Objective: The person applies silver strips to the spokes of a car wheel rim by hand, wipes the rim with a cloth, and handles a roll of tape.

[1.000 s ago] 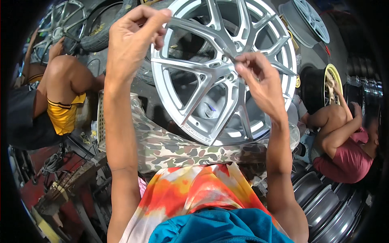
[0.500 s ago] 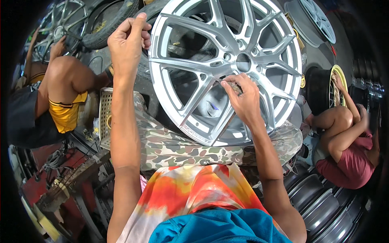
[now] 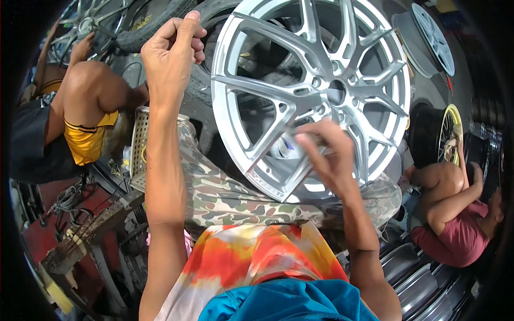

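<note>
A silver multi-spoke wheel rim [image 3: 321, 101] leans face up over my lap, its lower edge against my camouflage trousers [image 3: 235, 198]. My right hand [image 3: 329, 155] is over the lower spokes, blurred by motion. Its thumb and fingers pinch a small dark piece too smeared to name, its tip near a spoke. My left hand [image 3: 171, 53] is raised beside the rim's upper left edge, apart from it. Its fingers are curled in with the thumb on top; whatever lies inside them is hidden.
Tyres [image 3: 155, 35] lie behind the rim, and a beige plastic basket [image 3: 140, 152] stands at my left. People squat on both sides, one by a yellow-lipped wheel [image 3: 452, 120]. Dark rims [image 3: 417, 278] are stacked at lower right; a pale rim [image 3: 431, 40] stands at upper right.
The rim appears shifted right and slightly down in view. My right hand has moved down and right, away from the spoke junction near the hub. The left hand keeps its curled pose.
</note>
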A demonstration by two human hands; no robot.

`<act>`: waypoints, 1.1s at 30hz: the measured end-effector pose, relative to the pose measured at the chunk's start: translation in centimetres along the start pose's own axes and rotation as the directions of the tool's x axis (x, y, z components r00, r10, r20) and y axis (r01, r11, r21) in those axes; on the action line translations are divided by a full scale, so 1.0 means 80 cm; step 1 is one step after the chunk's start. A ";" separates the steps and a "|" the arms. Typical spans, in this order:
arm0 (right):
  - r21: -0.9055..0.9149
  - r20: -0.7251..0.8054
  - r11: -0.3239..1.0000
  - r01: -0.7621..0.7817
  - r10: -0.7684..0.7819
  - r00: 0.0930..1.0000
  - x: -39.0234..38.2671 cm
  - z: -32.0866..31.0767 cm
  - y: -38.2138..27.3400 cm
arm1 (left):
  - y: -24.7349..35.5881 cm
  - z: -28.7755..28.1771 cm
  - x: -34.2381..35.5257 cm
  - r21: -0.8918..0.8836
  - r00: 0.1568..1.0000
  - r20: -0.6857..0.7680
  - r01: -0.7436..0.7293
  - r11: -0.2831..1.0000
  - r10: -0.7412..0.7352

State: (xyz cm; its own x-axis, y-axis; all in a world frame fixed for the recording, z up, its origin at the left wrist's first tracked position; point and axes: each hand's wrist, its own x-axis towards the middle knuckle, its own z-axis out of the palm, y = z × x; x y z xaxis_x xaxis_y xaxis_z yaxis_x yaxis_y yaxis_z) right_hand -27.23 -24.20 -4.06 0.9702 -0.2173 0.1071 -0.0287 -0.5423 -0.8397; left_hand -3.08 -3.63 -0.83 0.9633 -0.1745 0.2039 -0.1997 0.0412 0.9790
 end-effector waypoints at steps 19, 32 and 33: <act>-0.198 -0.531 0.872 -0.448 0.289 0.797 -0.052 -0.192 0.097 | 0.006 0.026 0.008 -0.008 0.993 -0.057 -0.101 0.995 0.100; -0.150 -0.723 0.793 -0.591 0.319 0.612 -0.295 -0.245 0.138 | 0.051 -0.066 -0.053 0.053 0.983 -0.070 -0.164 0.985 0.167; -0.095 -0.730 0.765 -0.637 0.382 0.567 -0.314 -0.233 0.140 | 0.058 -0.054 -0.083 0.107 0.974 -0.121 -0.177 0.978 0.189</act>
State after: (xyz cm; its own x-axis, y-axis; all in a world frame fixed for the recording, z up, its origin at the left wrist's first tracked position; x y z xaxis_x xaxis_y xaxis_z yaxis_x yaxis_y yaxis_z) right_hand -56.43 -39.91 -6.23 0.3639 -0.9226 0.1284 -0.6632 -0.3534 -0.6598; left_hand -9.67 1.99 2.35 0.9226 -0.0428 0.3834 -0.3849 -0.0340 0.9224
